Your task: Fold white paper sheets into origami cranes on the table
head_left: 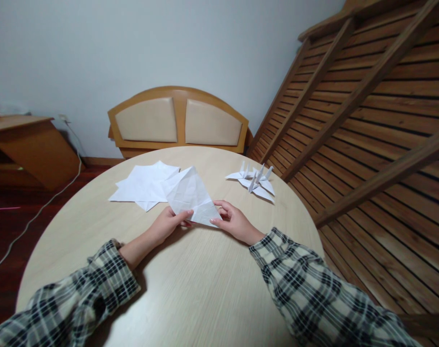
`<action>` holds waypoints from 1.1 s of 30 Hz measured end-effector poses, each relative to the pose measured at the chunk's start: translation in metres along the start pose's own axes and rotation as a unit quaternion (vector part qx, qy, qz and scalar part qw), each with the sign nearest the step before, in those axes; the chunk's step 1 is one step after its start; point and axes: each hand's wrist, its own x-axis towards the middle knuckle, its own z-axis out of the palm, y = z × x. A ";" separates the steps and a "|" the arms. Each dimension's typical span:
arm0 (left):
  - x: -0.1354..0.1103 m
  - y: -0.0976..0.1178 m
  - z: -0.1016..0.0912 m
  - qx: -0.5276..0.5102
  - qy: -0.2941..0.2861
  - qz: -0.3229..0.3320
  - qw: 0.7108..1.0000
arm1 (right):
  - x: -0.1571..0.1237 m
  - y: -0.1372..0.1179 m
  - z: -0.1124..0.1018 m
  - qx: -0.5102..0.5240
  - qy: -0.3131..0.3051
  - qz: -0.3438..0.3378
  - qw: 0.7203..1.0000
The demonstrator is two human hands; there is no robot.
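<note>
A creased sheet of white paper (193,195) is held up a little above the table, tilted toward me, with fold lines across it. My left hand (171,222) pinches its lower left edge, thumb on top and fingers underneath. At the lower right corner, my right hand (236,222) grips the paper between thumb and fingers. Behind and to the left lies a loose pile of white paper sheets (142,183), partly overlapped by the held one. Several folded white paper cranes (257,180) stand close together on the right.
The round, light wooden table (205,289) is beneath my hands. Beyond it stands a wooden headboard (181,120) with two pale panels. A slatted wooden frame (367,120) leans at the right. On the left are a wooden desk (31,149) and a white cable (42,212) along the floor.
</note>
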 end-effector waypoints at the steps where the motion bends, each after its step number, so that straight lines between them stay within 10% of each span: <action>1: 0.000 0.000 0.001 0.016 0.008 0.005 1.000 | 0.000 0.000 0.002 0.011 -0.001 0.000 1.000; 33: -0.007 0.002 0.025 0.112 0.017 0.057 0.992 | 0.003 -0.002 0.008 -0.123 0.088 -0.008 0.989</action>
